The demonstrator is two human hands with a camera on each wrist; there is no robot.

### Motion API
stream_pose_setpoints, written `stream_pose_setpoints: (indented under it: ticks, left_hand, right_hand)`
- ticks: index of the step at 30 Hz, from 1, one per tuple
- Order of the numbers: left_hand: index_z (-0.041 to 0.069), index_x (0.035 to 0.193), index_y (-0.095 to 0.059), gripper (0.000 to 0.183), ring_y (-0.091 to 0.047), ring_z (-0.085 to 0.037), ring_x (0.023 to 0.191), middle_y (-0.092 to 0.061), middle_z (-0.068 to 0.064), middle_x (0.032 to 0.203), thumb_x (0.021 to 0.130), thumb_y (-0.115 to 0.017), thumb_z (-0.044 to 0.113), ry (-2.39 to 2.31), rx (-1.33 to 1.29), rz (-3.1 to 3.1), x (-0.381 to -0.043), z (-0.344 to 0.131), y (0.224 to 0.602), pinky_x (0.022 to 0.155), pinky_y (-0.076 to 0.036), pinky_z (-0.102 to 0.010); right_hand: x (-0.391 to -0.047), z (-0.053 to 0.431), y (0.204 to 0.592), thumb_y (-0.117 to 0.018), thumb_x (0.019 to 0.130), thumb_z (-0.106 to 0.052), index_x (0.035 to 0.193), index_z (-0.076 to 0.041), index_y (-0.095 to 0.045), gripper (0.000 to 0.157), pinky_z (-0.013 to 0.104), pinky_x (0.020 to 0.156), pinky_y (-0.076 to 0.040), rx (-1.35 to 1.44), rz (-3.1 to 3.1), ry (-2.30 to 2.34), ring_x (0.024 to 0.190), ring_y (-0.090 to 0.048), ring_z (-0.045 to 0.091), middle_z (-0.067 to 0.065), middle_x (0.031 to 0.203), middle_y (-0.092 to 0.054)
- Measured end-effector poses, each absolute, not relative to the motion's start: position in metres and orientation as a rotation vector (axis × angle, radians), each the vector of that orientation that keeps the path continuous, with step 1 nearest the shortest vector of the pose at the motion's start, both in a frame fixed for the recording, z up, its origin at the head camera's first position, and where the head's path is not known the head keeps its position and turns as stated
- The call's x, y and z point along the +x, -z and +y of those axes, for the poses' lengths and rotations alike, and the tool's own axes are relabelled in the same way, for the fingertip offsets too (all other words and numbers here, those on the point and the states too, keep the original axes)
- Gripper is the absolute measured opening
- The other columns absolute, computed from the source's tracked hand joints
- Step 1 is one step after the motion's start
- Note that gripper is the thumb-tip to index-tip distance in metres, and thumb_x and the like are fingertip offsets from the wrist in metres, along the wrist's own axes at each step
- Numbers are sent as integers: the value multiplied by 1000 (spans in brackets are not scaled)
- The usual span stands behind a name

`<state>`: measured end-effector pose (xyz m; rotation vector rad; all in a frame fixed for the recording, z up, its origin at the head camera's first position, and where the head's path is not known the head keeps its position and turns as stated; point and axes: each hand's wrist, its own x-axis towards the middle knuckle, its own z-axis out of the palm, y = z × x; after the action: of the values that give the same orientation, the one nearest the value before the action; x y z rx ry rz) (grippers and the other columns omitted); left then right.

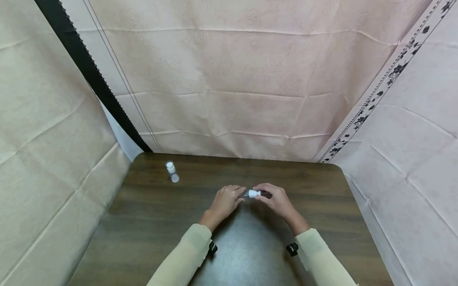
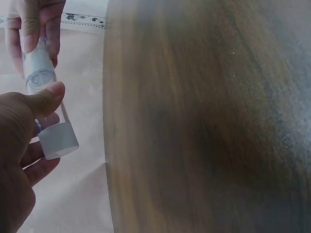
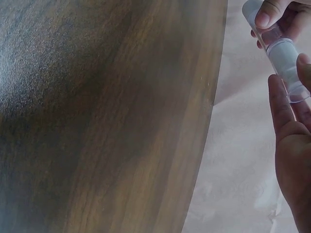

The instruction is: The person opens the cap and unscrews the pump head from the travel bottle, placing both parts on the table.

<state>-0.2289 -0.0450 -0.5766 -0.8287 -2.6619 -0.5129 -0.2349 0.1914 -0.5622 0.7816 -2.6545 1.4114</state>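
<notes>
Both hands hold a slim clear bottle [image 1: 253, 194] with white ends, lying sideways above the table. My left hand [image 1: 226, 202] grips its see-through body, thumb across the front, close to the white base [image 2: 59, 141] in the left wrist view. At the other end my right hand [image 1: 276, 201] pinches the white top part [image 3: 284, 59], which has a clear sleeve around it. Whether that top is loose or fixed I cannot tell. A second small clear bottle with white ends [image 1: 172, 171] is on the table toward the back left, apart from both hands.
The dark wooden table [image 1: 154, 222] has rounded back corners. Pale cloth [image 1: 229, 95] hangs behind it and on both sides, with a black band [image 1: 96, 79] at left and a flowered border [image 1: 379, 93] at right. Each wrist wears a small black device [image 1: 292, 249].
</notes>
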Motion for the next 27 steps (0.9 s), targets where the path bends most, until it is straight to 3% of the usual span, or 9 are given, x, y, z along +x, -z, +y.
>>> stream_pose_setpoints:
  ticks: [12, 17, 27]
  left_hand:
    - [10, 130, -72, 42, -73, -22, 108, -75, -8, 121, 93, -78, 28, 544, -798, -2739, -232, -61, 577, 91, -60, -38]
    - [8, 129, -72, 42, -73, -24, 108, -75, -9, 119, 91, -79, 26, 547, -735, -2735, -231, -73, 579, 89, -60, -40]
    - [10, 122, -74, 40, -74, -24, 101, -76, -7, 113, 86, -85, 24, 571, -678, -2650, -228, -75, 583, 83, -61, -40]
  right_hand:
    - [-237, 197, 558, -79, 90, -10, 118, -11, -76, 28, 33, 82, -62, 871, -2612, -1301, 104, -72, 18, 4, 122, -73]
    - [-237, 200, 553, -80, 90, -11, 119, -17, -76, 30, 30, 80, -61, 836, -2637, -1287, 98, -72, 16, 3, 122, -73]
    - [-239, 206, 556, -79, 91, -10, 119, -11, -74, 29, 38, 85, -62, 652, -2661, -1246, 100, -72, 21, 5, 121, -71]
